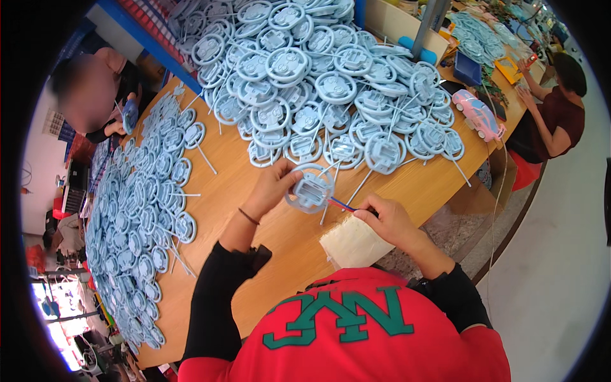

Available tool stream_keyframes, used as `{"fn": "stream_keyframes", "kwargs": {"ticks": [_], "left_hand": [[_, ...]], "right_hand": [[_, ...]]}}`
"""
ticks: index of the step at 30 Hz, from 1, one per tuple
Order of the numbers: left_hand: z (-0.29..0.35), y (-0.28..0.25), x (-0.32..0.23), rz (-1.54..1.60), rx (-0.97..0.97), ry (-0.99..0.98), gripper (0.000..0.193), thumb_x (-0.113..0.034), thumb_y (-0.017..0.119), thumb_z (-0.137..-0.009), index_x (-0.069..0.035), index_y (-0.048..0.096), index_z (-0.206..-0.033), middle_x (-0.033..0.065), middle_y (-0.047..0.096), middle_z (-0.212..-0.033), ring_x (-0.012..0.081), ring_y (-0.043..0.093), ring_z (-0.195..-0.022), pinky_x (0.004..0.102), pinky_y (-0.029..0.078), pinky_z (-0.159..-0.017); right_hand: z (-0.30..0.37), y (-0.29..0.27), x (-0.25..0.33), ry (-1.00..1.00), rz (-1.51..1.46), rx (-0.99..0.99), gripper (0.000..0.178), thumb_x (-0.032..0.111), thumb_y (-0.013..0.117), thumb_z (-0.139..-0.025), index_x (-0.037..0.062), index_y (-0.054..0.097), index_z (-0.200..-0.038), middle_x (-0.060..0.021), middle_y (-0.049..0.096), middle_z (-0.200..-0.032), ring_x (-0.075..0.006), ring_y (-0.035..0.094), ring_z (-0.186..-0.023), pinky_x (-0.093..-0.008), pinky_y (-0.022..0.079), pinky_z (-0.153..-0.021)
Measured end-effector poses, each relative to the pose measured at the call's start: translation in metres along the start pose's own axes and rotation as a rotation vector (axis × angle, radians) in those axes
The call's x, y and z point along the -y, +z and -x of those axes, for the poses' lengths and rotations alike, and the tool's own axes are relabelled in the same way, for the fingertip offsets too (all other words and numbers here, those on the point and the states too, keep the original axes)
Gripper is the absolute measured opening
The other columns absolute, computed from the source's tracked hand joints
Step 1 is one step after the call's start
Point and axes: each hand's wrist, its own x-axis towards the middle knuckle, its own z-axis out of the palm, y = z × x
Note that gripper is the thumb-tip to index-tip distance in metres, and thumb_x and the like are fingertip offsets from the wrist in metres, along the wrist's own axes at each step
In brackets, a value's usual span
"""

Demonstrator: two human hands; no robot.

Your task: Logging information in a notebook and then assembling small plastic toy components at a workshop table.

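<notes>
My left hand (279, 186) is closed on the rim of a light blue plastic toy steering wheel (312, 191), raised a little above the wooden table (238, 286). The wheel's hollow, boxy side shows. In my right hand (385, 219), fingers pinched, is a thin red and dark blue stick-like tool (342, 204); its tip reaches the wheel's lower right edge. Whether the tip touches the wheel I cannot tell. A cream-coloured pad (355, 243) lies below the tool, close to my right hand.
A large heap of similar toy steering wheels (286, 67), some on thin stems, covers the far table; another pile (130, 235) runs along the left. A pink toy car (478, 114) stands at the right edge. One co-worker (86, 95) is at left, another (554, 114) at right.
</notes>
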Motion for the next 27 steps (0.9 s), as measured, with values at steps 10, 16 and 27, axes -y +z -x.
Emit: {"fn": "stream_keyframes", "kwargs": {"ticks": [10, 16, 27], "left_hand": [[0.072, 0.065, 0.016, 0.647, -0.22, -0.139, 0.022, -0.024, 0.058, -0.096, -0.004, 0.054, -0.104, 0.0018, 0.061, -0.085, 0.0093, 0.06, -0.073, 0.0243, 0.053, -0.062], [0.081, 0.076, 0.022, 0.872, -0.104, -0.202, 0.028, -0.025, 0.055, -0.097, -0.003, 0.054, -0.115, 0.0039, 0.063, -0.097, 0.0115, 0.061, -0.086, 0.0263, 0.053, -0.078], [0.093, 0.071, 0.024, 0.932, 0.045, -0.158, 0.042, -0.033, 0.055, -0.096, -0.002, 0.052, -0.124, 0.0071, 0.061, -0.118, 0.0172, 0.059, -0.106, 0.0335, 0.05, -0.093]], "right_hand": [[0.002, 0.004, 0.019, -0.019, 0.075, 0.167, 0.021, 0.025, 0.065, -0.086, 0.0063, 0.056, -0.084, -0.0108, 0.06, -0.067, -0.0295, 0.06, -0.063, -0.0385, 0.044, -0.056], [0.004, 0.001, 0.013, -0.07, 0.032, 0.211, 0.021, 0.025, 0.066, -0.084, 0.0066, 0.056, -0.083, -0.0108, 0.061, -0.068, -0.0306, 0.061, -0.064, -0.0398, 0.045, -0.058], [0.01, -0.001, 0.017, -0.08, -0.022, 0.236, 0.022, 0.025, 0.068, -0.082, 0.007, 0.056, -0.082, -0.0099, 0.061, -0.069, -0.0287, 0.061, -0.063, -0.0382, 0.045, -0.057]]}}
